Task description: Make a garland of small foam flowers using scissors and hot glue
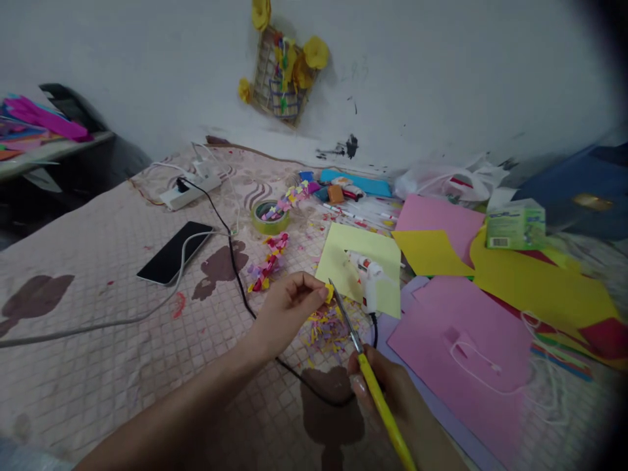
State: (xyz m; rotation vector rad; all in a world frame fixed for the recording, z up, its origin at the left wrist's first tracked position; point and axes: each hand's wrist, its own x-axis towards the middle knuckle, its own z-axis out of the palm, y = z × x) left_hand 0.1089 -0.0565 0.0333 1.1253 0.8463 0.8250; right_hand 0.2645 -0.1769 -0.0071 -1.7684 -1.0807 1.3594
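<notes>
Pinched between the thumb and fingers of my left hand point(289, 307) is a small yellow paper piece point(329, 293). My right hand point(387, 386) is closed around scissors point(375, 386) with a long yellow handle, their metal blades pointing up beside the yellow piece. Below the blades lies a heap of yellow, purple and pink paper scraps point(328, 330). A white glue gun point(367, 278) rests on a pale yellow sheet point(338, 252) just beyond my hands. Strings of small colored paper shapes point(269, 261) lie ahead of my left hand.
A tape roll point(269, 219), a black phone point(174, 254) and a power strip point(189, 190) are at the left. Cables cross the patterned tablecloth point(122, 366). Pink paper point(471, 353), yellow sheets point(544, 288) and a green box point(516, 226) lie at the right.
</notes>
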